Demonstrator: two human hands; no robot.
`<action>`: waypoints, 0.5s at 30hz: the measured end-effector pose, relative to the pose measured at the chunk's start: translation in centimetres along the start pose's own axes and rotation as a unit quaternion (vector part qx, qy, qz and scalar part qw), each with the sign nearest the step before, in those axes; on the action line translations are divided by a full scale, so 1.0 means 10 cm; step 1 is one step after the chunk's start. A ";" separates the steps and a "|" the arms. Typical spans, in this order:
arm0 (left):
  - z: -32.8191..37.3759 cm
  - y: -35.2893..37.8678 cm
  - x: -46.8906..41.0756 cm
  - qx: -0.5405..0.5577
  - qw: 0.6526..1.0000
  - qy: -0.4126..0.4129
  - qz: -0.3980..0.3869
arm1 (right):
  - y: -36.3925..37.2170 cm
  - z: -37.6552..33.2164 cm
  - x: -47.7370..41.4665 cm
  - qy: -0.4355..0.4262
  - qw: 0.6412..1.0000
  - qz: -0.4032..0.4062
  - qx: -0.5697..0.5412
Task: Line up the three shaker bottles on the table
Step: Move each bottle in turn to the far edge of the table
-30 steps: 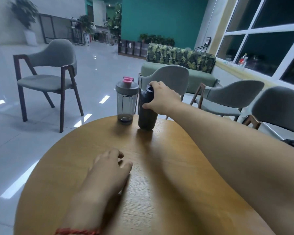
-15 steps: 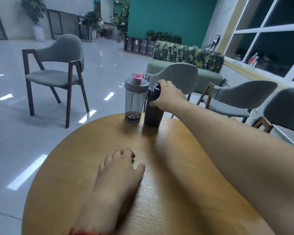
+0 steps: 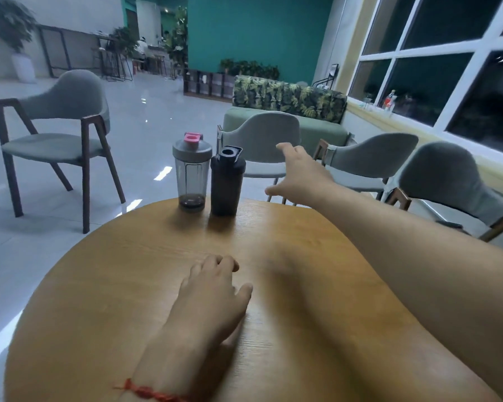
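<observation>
Two shaker bottles are standing upright at the far edge of the table (image 3: 128, 285): the lidded bottle (image 3: 192, 172) on the left, the dark bottle (image 3: 227, 181) just beside it on the right. Chairs are standing behind the table.

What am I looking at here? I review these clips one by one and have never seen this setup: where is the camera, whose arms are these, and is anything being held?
There is no machine: a person wears a wide-angle camera on the head, looking forward and down, so the arms are their own. The left hand rests flat on the round wooden table, with a red string at the wrist. The right hand is open in the air, holding nothing, to the right of the bottles. At the table's far edge stand two shaker bottles, upright and close together: a clear bottle with a grey lid and pink cap, and a black bottle. No third bottle is in view.
</observation>
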State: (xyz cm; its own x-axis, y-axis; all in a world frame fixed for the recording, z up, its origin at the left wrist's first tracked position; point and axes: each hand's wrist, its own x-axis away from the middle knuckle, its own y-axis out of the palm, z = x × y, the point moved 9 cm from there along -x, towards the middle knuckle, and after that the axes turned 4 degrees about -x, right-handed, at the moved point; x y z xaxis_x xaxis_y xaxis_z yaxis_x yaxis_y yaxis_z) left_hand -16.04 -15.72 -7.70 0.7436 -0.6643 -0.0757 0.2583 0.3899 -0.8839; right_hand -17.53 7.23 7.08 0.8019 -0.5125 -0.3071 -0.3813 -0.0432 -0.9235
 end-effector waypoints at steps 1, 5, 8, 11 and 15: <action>0.08 0.04 0.02 -0.004 1.000 0.008 -0.004 | -0.08 0.11 0.09 0.003 1.000 0.003 0.004; 0.35 0.25 0.09 -0.008 0.999 0.046 -0.027 | -0.45 0.55 0.53 0.015 1.000 0.011 0.019; 0.41 0.31 0.14 0.001 0.998 0.058 -0.035 | -0.74 0.96 0.84 0.028 1.000 0.002 0.012; 0.27 0.30 0.15 -0.012 0.999 0.035 -0.040 | -0.99 1.53 1.14 0.068 0.998 -0.005 -0.013; 0.13 0.30 0.12 -0.027 0.999 0.015 -0.041 | -1.07 2.19 1.52 0.139 0.989 -0.028 -0.037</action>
State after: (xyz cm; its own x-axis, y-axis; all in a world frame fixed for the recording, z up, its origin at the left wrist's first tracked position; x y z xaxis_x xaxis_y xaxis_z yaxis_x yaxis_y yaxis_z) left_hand -13.60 -14.53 -9.80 0.7020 -0.7121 -0.0146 0.2837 0.2984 -0.9113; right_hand 8.83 18.70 7.30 0.6695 -0.7226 -0.1722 -0.3813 -0.1354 -0.9145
